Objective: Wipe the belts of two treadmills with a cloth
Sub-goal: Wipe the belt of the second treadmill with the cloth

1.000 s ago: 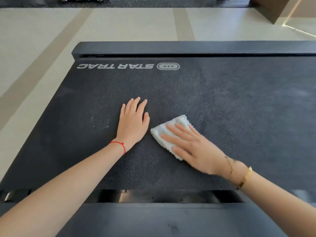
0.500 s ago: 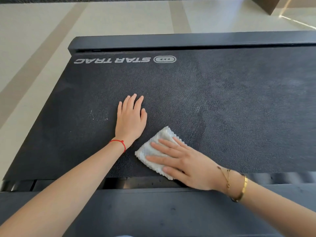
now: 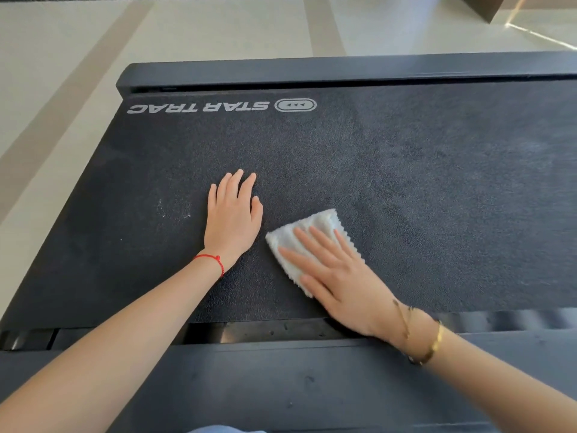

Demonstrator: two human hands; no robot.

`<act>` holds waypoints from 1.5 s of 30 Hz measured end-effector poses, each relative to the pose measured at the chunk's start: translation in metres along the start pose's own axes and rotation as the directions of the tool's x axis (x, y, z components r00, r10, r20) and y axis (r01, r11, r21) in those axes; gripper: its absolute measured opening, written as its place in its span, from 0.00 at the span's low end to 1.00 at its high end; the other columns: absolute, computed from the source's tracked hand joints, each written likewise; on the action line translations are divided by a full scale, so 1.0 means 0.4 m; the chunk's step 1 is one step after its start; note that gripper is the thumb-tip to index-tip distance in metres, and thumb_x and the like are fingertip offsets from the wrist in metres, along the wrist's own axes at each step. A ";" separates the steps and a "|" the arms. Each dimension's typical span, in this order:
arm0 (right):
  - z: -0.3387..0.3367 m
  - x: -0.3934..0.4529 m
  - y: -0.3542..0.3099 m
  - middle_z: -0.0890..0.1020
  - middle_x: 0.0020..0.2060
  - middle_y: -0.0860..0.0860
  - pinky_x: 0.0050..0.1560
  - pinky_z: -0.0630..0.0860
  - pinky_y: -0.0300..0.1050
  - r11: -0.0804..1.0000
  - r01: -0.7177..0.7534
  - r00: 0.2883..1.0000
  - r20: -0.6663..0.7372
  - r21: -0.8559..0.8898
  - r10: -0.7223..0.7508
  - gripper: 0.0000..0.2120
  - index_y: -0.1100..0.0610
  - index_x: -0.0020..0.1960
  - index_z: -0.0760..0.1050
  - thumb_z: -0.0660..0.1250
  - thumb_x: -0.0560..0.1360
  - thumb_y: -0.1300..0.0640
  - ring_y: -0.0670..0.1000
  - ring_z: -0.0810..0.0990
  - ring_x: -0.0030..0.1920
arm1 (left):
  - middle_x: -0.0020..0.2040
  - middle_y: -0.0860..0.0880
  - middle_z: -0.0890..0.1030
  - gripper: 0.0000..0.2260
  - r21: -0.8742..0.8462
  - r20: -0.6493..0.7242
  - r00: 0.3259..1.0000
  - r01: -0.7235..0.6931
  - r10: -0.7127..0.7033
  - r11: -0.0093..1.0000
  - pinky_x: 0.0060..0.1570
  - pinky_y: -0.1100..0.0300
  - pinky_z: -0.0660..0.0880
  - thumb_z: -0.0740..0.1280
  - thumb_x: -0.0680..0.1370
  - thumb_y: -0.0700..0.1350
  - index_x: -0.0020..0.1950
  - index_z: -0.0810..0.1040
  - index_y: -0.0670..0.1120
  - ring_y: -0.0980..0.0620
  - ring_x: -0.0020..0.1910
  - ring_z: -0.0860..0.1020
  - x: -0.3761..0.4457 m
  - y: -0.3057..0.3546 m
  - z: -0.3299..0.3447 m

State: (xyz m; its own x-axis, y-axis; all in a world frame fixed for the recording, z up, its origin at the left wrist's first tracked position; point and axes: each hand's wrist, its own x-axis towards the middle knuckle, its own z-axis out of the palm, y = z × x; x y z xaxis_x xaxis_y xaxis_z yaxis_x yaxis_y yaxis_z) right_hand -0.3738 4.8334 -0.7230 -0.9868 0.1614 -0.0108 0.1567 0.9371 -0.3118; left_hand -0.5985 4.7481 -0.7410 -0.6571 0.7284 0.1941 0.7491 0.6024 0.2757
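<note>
- The right hand [image 3: 340,276] is pressing a folded white cloth [image 3: 304,242] flat against the belt [image 3: 437,189] of 1 treadmill, fingers straight and spread, nothing curled around the cloth.
- The cloth is lying near the belt's near edge, about midway along the visible stretch, just beside the left hand [image 3: 232,217] but not touching it.
- The left hand is resting palm-down on the belt, fingers straight and close together, holding nothing; it appears to be bracing the body.
- Pale specks [image 3: 173,209] are showing toward the belt's left edge, beyond the left hand, so that patch is probably not yet wiped.
- The printed logo [image 3: 221,106] is sitting along the belt's far edge, beside the dark end rail [image 3: 343,70].
- Risk: since the cloth is only being pressed, not gripped, it could bunch up or slip out from under the palm on the rough belt.
- Risk: the bracing hand could shield the strip beneath it, leaving that strip unwiped.
- Only 1 belt is in view; the 2nd treadmill cannot be seen.
</note>
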 end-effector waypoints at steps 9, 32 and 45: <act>-0.072 0.114 0.199 0.52 0.80 0.49 0.78 0.42 0.55 0.961 -0.274 0.959 -0.087 -0.043 0.269 0.23 0.45 0.79 0.52 0.48 0.84 0.49 0.52 0.47 0.80 | 0.79 0.46 0.59 0.22 0.016 0.022 1.000 0.007 -0.007 1.000 0.78 0.45 0.49 0.53 0.84 0.48 0.79 0.60 0.47 0.46 0.79 0.55 0.002 -0.001 -0.002; -0.044 0.032 0.133 0.47 0.80 0.47 0.77 0.36 0.51 0.929 -0.368 0.926 -0.083 0.022 0.369 0.24 0.41 0.79 0.49 0.48 0.84 0.48 0.51 0.42 0.79 | 0.79 0.45 0.60 0.22 0.006 0.021 1.000 0.018 -0.018 1.000 0.78 0.45 0.49 0.54 0.84 0.48 0.78 0.61 0.47 0.46 0.79 0.55 0.007 -0.001 0.003; -0.037 -0.101 0.052 0.44 0.79 0.42 0.78 0.38 0.49 0.959 -0.283 0.959 0.001 0.001 0.283 0.24 0.40 0.78 0.45 0.45 0.83 0.45 0.47 0.39 0.79 | 0.78 0.44 0.59 0.25 -0.042 0.099 0.990 -0.102 0.106 0.994 0.75 0.36 0.48 0.55 0.83 0.47 0.79 0.56 0.46 0.44 0.79 0.53 0.040 0.080 -0.002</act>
State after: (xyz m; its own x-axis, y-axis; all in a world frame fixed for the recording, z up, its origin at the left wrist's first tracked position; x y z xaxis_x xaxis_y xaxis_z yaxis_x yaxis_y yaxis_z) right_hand -0.3301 4.8511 -0.7149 -0.9021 0.4198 -0.1000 0.4297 0.8529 -0.2966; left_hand -0.5849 4.7786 -0.7282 -0.5628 0.8165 0.1283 0.8080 0.5108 0.2938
